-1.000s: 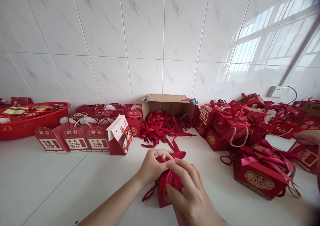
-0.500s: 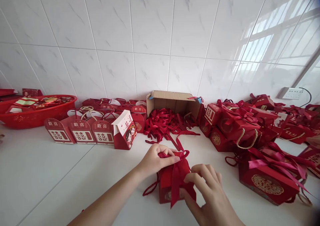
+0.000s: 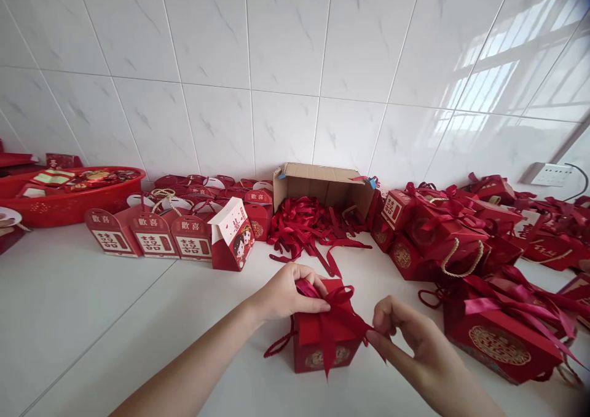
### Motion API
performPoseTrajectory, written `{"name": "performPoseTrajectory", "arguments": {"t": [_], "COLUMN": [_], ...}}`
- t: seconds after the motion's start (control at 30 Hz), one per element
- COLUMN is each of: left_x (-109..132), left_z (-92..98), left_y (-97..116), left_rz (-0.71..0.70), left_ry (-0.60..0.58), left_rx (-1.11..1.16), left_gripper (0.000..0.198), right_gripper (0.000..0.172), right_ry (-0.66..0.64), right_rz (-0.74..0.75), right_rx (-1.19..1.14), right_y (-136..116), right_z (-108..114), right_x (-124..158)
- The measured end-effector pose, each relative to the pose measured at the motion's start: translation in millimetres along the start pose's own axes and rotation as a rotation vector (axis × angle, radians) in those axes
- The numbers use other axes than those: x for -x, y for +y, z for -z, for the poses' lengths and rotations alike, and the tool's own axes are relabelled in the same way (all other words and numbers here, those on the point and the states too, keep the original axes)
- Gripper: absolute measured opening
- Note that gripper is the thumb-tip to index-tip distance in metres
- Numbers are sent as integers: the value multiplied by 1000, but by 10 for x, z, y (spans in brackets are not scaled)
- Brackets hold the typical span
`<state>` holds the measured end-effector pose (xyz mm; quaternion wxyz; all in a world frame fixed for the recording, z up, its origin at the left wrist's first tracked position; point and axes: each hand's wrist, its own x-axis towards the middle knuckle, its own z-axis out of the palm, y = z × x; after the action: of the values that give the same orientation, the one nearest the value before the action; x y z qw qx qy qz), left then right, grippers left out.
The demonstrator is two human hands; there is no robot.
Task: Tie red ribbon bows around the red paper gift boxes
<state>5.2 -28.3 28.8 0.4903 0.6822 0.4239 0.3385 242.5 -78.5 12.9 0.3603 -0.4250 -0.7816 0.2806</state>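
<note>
A small red gift box (image 3: 308, 342) stands on the white counter (image 3: 83, 306) just in front of me, with a red ribbon (image 3: 338, 309) being tied across its top. My left hand (image 3: 286, 292) is closed on the ribbon at the box's top left. At the box's right edge my right hand (image 3: 410, 340) pinches a ribbon loop between thumb and forefinger and holds it out to the right. One ribbon tail hangs down the front of the box.
Behind lies an open cardboard box (image 3: 322, 186) spilling loose red ribbons (image 3: 306, 226). Several beribboned red boxes (image 3: 500, 337) crowd the right side. A row of small red boxes (image 3: 152, 238) and a red basket (image 3: 69, 202) stand at the left. A wall socket (image 3: 544, 173) is at far right.
My right hand came off the top of the box and moved right, drawing a ribbon loop outward. The left hand kept its grip on the ribbon at the box top.
</note>
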Motion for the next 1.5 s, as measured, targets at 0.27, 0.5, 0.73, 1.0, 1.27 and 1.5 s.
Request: {"name": "performPoseTrajectory", "arguments": {"t": [0.27,0.5,0.73,1.0,1.27,1.5], "left_x": [58,88,142,281,292,308], "left_z": [61,21,56,-66,-157,-54], "left_y": [67,69,149,250,259,283], "left_rz": [-48,-108,-115,-96,-115,1], "left_ry": [-99,-178,-59,73,65,-1], "left_rx": [-21,-14,-132,-662,-697,-618], "left_gripper": [26,34,41,48,24,18], "right_gripper": [45,26,17,7,18,20], "right_ry": [-34,-95,-309,-144,-176,-162], "right_rz": [-40,141,211,132,3,184], "right_rx": [-12,36,84,52,28,96], "right_y": [35,-220,-209,-156,-137,-22], "right_z": [70,-3,81,-103,-142,-185], "right_x": [-138,-468,-596,-579,-547,-502]}}
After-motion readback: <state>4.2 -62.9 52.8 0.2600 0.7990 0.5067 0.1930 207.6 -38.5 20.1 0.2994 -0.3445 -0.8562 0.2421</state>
